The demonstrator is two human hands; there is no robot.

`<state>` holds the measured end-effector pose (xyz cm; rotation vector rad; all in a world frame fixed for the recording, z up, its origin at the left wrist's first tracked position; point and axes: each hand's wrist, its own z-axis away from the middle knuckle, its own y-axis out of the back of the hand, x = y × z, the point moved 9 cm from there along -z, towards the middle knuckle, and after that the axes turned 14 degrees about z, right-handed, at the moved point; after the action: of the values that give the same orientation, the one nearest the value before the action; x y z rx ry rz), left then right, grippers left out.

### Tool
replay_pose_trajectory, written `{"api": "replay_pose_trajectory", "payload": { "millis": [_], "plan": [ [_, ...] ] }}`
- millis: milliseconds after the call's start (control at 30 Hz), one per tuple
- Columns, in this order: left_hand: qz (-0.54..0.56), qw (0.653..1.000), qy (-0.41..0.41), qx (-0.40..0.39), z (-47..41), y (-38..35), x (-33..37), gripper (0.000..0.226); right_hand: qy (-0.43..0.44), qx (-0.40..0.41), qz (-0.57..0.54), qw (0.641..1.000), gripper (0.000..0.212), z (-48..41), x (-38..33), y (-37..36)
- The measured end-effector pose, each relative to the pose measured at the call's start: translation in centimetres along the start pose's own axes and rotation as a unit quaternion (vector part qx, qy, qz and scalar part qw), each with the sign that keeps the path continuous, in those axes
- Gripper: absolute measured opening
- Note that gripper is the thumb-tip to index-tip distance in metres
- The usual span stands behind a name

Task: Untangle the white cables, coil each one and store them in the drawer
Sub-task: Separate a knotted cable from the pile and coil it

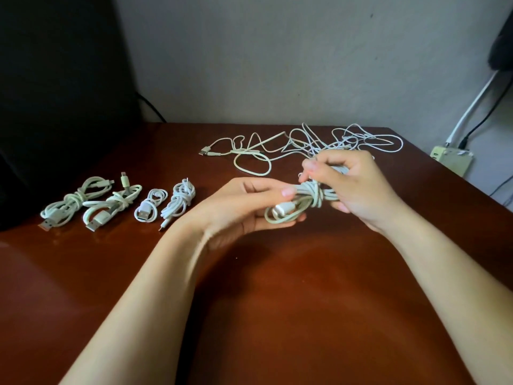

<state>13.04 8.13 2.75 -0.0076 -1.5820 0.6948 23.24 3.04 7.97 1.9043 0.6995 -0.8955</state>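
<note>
**Cable Bundle Held in Both Hands**

A partly wrapped white cable bundle [305, 200] was held just above the brown table [277, 301], between the two hands. Its looped left end was gripped by the left hand [249, 207], with the thumb on top and the fingers beneath. A USB plug [281, 210] was seen lying against those fingers. The right end was enclosed by the curled fingers of the right hand [352, 187], so that part of the bundle was hidden. A strand appeared to be pinched at the right fingertips, but the area was blurred and the exact hold could not be made out.

Four coiled cables [179, 200] were laid in a row on the left part of the table, well apart from the hands. A tangle of loose white cables [315, 148] was spread at the far side of the table. Its near right portion was covered by the right hand, and single cables could not be told apart. A pale box [452, 159] was partly hidden behind the table's right corner, and a dark shape [55, 79] at far left could not be identified
</note>
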Motion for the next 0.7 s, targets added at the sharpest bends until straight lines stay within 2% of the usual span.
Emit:
{"api": "replay_pose_trajectory", "payload": {
  "millis": [167, 400, 700],
  "plan": [
    [-0.069, 0.997, -0.01, -0.009, 0.3, -0.4, 0.3, 0.036, -0.005, -0.038, -0.015, 0.999, 0.026, 0.0, 0.1, -0.5],
    [-0.123, 0.989, -0.085, 0.004, -0.2, -2.0, 0.8, 0.017, -0.069, -0.02, -0.008, 0.997, 0.028, -0.1, 1.6, 0.6],
    [-0.129, 0.983, -0.124, 0.028, -0.5, -1.4, 0.9, 0.011, -0.046, 0.002, -0.004, 0.999, 0.028, -0.1, 1.0, 0.7]
  ]
}}
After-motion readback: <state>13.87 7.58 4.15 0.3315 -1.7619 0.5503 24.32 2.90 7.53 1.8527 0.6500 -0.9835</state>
